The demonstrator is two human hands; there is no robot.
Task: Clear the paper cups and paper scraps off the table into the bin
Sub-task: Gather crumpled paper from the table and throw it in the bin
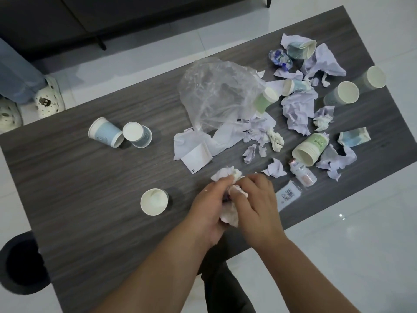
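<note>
My left hand [208, 207] and my right hand [257, 204] meet over the near edge of the dark wooden table [90, 177], both gripping a bunch of crumpled white paper scraps [228, 175]. An upright white paper cup [154, 201] stands just left of my hands. Two blue cups [106, 134] [138, 134] lie further left. Several more cups, such as a green one on its side [310, 149] and two upright ones [343, 94], sit among crumpled paper [297, 109] on the right. The black bin [21, 265] stands on the floor at the lower left.
A clear plastic bag [216, 96] lies mid-table. A small plastic bottle [302, 173] and a flat wrapper [287, 195] sit right of my hands. Another person's feet in white clogs [48, 96] stand at the left. A dark sofa [90, 16] is behind.
</note>
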